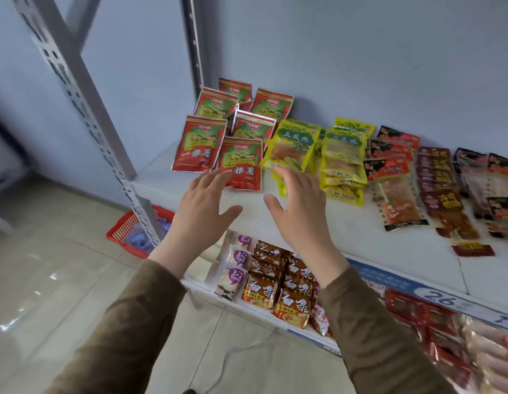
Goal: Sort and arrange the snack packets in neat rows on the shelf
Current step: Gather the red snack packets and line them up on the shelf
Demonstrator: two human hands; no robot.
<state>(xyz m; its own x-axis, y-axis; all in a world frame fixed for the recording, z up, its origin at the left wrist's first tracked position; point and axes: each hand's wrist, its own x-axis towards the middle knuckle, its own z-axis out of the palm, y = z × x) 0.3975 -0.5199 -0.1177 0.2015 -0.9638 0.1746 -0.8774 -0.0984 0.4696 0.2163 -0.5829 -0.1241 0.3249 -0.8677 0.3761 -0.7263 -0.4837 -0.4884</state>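
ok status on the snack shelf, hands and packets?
Left hand and right hand open, holding nothing. Red packets and yellow packets loosely rowed on shelf. Nothing in the way.

On the upper shelf (247, 211), packet groups (241, 163) lie in rows from left to right. Both hands (207, 200) hover side by side at its front edge. A lower shelf (264, 311) holds noodle packets (292, 305); a basket (130, 231) sits on the floor to the left.
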